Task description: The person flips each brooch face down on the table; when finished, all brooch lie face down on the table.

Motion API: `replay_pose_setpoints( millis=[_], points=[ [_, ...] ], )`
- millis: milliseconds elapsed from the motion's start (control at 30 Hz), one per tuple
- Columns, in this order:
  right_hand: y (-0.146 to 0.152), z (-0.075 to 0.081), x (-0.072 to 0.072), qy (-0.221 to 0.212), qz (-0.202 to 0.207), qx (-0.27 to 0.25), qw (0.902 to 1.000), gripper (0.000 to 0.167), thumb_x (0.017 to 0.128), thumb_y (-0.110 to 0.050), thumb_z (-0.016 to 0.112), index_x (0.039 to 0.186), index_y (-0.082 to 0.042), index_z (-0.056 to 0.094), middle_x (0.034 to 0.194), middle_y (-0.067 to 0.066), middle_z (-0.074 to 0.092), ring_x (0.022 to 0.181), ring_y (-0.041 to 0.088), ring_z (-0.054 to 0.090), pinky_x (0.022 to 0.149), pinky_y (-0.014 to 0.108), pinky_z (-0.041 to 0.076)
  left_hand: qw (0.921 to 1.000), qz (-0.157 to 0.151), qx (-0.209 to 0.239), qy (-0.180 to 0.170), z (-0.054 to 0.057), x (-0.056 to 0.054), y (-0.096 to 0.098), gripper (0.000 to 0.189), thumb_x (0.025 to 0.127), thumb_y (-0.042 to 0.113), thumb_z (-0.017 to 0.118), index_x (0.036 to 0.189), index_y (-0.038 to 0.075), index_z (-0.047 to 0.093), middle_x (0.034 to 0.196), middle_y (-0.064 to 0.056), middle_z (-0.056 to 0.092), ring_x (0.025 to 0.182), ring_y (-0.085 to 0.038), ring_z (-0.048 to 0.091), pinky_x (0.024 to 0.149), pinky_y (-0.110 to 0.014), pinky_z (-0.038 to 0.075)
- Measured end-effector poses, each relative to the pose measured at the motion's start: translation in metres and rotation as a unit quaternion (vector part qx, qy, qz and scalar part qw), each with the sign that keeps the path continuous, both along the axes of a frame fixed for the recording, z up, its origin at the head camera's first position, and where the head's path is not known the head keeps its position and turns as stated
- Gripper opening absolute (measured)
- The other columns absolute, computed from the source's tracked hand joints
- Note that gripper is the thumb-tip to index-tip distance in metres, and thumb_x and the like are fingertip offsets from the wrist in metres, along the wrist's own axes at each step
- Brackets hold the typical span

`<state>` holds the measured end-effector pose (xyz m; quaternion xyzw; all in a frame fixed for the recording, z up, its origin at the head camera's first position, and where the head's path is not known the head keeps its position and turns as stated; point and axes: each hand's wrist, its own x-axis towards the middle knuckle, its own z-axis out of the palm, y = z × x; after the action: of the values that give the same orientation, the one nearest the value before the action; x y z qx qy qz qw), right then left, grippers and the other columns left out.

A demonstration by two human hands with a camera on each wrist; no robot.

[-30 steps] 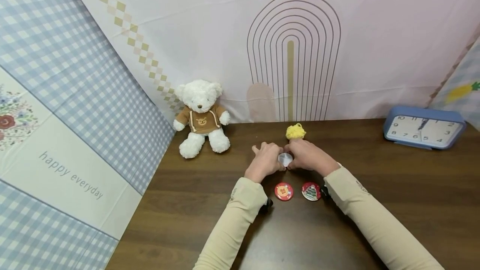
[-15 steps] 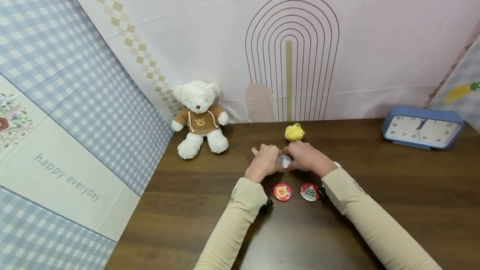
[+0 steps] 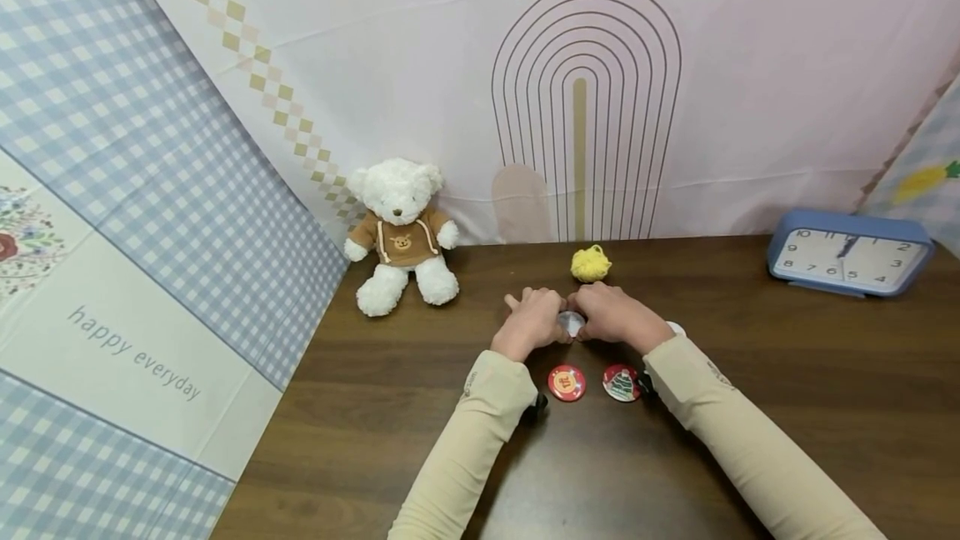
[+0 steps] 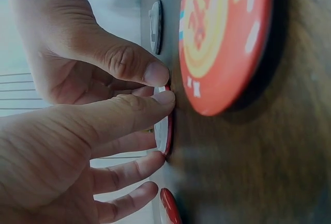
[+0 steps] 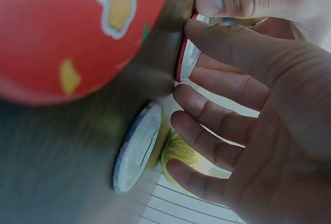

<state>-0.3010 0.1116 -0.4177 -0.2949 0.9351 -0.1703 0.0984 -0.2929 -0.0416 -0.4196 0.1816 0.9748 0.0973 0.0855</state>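
My left hand part-curled, thumb and fingers pinching the rim of a round, red-edged, silvery-white badge, low at the dark-brown wooden table. My right hand, likewise part-curled, pinches opposite, probably to keep it level.

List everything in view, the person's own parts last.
Held disc: 1, pale, red-rimmed, table centre.
Side discs: 3 or more, red or pale, flanking it.
Front discs: 2, red, printed, between forearms.
Bear: 1, white, brown-topped, back left.
Yarn ball: 1, yellow, back centre.
Clock: 1, blue, back right.
Table: 1, brown, underneath.
Wall cloth: 1, whitish, behind.
Checked cloths: 2, blue-white, either side.
Wrist devices: 2, black, cuffs.
Sleeves: 2, beige, forearms.
Left hand: 1, bare, on held disc.
Right hand: 1, bare, likewise.
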Motion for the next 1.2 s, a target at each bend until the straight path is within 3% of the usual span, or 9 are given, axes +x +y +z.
replay_pose_setpoints(
  millis=[333, 733, 1000, 1200],
  points=[
    [-0.005, 0.003, 0.000, 0.040, 0.017, -0.007, 0.9990, 0.021, 0.076, -0.003, 0.081, 0.095, -0.005, 0.071, 0.085, 0.004, 0.063, 0.076, 0.019, 0.054, 0.069, 0.043, 0.048, 0.9999, -0.011, -0.010, 0.008, 0.004, 0.002, -0.008, 0.022, 0.082, 0.031, 0.086, 0.093, 0.017, 0.073, 0.106, -0.005, 0.065, 0.105, -0.030, 0.052, 0.096, -0.061, 0.031],
    [-0.021, 0.007, -0.003, 0.046, 0.016, 0.017, 0.9986, 0.031, 0.078, -0.007, 0.079, 0.107, -0.001, 0.072, 0.093, 0.009, 0.063, 0.086, 0.027, 0.058, 0.081, 0.056, 0.046, 0.9999, -0.013, -0.006, 0.008, 0.008, 0.006, -0.027, 0.025, 0.084, 0.031, 0.085, 0.093, 0.013, 0.070, 0.114, -0.006, 0.062, 0.115, -0.033, 0.048, 0.099, -0.062, 0.032],
    [-0.039, 0.011, -0.004, 0.033, 0.002, 0.026, 0.9991, 0.039, 0.082, -0.015, 0.082, 0.116, -0.001, 0.070, 0.103, 0.012, 0.065, 0.104, 0.039, 0.057, 0.088, 0.063, 0.041, 0.9997, 0.013, -0.013, 0.017, 0.010, 0.010, -0.044, 0.046, 0.083, 0.034, 0.085, 0.122, 0.015, 0.069, 0.124, -0.009, 0.059, 0.120, -0.035, 0.047, 0.099, -0.061, 0.033],
    [-0.051, 0.012, -0.004, 0.026, 0.002, 0.040, 0.9989, 0.045, 0.084, -0.017, 0.082, 0.122, 0.001, 0.067, 0.108, 0.014, 0.065, 0.106, 0.040, 0.056, 0.092, 0.065, 0.039, 0.9994, 0.029, -0.014, 0.011, 0.009, 0.013, -0.058, 0.057, 0.084, 0.035, 0.084, 0.133, 0.013, 0.064, 0.125, -0.012, 0.057, 0.120, -0.037, 0.048, 0.097, -0.060, 0.035]
  ],
)
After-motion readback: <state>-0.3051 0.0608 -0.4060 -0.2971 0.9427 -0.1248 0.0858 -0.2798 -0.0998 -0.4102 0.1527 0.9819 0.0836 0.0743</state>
